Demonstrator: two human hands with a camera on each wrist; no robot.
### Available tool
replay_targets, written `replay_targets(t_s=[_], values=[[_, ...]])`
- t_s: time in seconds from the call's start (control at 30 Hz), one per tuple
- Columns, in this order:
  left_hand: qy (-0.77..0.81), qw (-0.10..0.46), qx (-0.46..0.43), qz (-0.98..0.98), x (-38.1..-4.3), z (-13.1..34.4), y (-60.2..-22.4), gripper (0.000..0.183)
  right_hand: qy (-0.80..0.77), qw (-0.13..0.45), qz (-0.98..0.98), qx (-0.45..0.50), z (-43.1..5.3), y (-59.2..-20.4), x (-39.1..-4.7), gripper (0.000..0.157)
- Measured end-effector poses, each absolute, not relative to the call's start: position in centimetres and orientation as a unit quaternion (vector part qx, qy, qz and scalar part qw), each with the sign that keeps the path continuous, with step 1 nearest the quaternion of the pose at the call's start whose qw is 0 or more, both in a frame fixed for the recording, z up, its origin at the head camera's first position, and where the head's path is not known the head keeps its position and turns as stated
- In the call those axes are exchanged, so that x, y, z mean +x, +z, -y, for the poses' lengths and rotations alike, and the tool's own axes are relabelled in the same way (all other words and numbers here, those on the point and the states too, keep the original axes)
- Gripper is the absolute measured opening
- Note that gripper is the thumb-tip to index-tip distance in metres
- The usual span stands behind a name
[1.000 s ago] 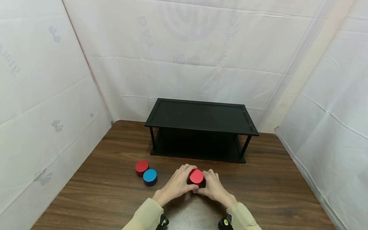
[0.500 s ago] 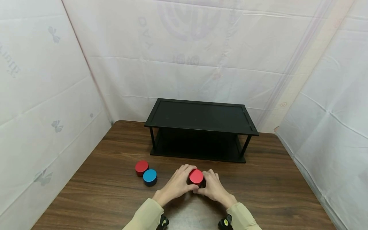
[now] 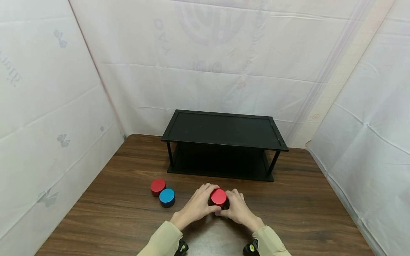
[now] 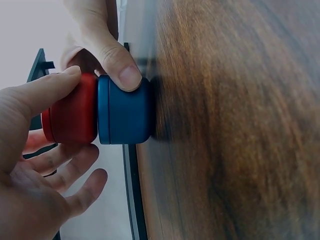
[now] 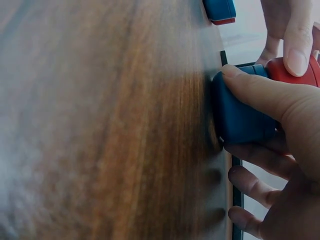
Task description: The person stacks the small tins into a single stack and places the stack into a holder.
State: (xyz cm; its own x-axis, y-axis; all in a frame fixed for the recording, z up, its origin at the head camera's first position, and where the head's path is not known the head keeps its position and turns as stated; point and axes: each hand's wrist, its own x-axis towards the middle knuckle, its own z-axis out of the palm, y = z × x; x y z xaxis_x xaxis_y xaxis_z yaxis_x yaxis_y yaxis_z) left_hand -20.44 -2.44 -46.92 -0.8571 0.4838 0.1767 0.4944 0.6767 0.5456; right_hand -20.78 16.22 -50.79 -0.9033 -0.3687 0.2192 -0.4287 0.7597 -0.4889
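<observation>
A small red round tin (image 3: 218,196) sits on top of a blue round tin (image 4: 126,112), stacked upright on the wooden table. My left hand (image 3: 199,203) grips the red tin, thumb on the near side and fingers round the far side. Lower down, my right hand (image 3: 238,209) holds the blue tin between thumb and fingers; the hands and the red tin mostly hide it in the head view. A lid seam runs round each tin in the left wrist view. To the left, another red tin (image 3: 158,187) and another blue tin (image 3: 167,197) stand side by side.
Behind the hands stands a black two-level shelf (image 3: 224,129) with a flat rimmed top and an open lower level. The brown wooden table (image 3: 307,213) extends to both sides. White printed sheets (image 3: 205,81) hang behind it and along both sides.
</observation>
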Motion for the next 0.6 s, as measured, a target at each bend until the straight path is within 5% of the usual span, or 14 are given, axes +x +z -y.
replay_targets(t_s=[0.6], values=[[-0.305,0.004,-0.268,0.914,-20.61,2.51,-46.94,0.061,0.278,0.069,0.933,0.218,-16.51,-50.86,-20.53,0.049]])
